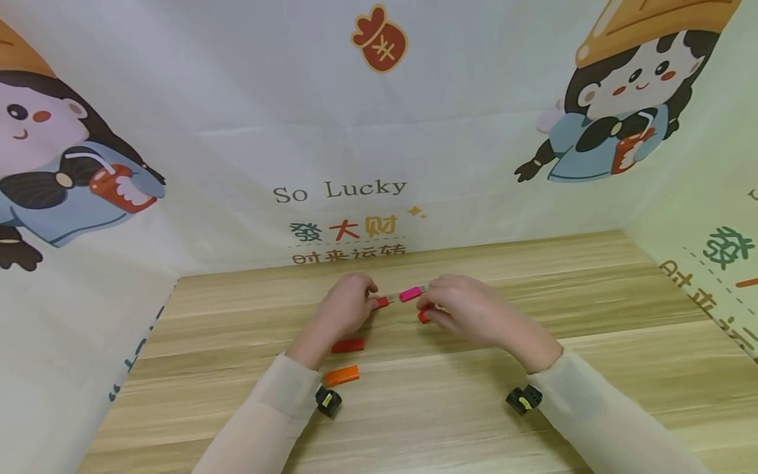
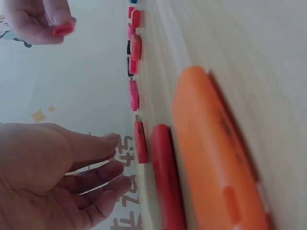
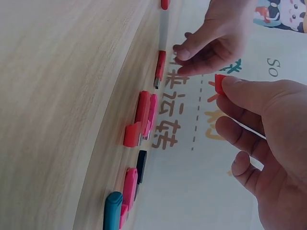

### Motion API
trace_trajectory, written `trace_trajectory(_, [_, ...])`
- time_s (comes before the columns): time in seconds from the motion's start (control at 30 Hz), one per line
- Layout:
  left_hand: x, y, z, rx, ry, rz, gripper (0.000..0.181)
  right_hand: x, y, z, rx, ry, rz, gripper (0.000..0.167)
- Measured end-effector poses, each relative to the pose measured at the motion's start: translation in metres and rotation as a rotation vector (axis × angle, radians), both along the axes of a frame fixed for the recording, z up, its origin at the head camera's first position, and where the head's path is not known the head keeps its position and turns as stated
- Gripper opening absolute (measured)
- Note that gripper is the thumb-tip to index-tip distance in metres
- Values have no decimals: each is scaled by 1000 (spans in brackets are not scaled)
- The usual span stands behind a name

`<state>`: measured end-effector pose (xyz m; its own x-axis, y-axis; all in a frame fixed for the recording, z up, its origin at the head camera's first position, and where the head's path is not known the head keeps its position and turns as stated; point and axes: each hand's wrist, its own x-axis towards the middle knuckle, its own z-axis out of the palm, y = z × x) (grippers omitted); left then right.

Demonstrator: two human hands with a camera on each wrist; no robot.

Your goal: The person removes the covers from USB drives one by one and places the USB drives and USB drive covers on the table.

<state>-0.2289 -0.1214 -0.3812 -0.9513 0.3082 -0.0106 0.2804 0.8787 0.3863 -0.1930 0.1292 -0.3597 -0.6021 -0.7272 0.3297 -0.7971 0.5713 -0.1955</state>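
Note:
My left hand (image 1: 349,304) has its fingers loosely bent beside a red USB stick (image 1: 383,301), whose metal plug points right. In the left wrist view, no object lies between that hand's thumb and fingers. My right hand (image 1: 468,308) pinches a small red cap (image 3: 219,84) between thumb and fingertips, raised off the table. Between the hands is a pink USB stick (image 1: 410,293) with its plug bare. Another red stick (image 3: 142,110) lies against it in the right wrist view; the right hand largely covers that spot from the head.
Nearer the left forearm lie a dark red stick (image 1: 348,345) and an orange stick (image 1: 342,375). Beyond the right hand's side are a black piece (image 3: 141,165), a pink stick (image 3: 130,187) and a teal one (image 3: 113,211). A printed cloth wall (image 1: 474,197) borders the wooden table (image 1: 237,329).

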Motion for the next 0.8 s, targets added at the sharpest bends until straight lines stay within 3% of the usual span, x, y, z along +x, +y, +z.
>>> trace_trajectory(0.5, [36, -9, 10, -47, 227, -71, 33, -16, -15, -3, 48, -93, -35, 10])
trace_trajectory(0.8, [54, -22, 7, -123, 272, -42, 45, -30, -30, -5, 120, -129, -27, 4])
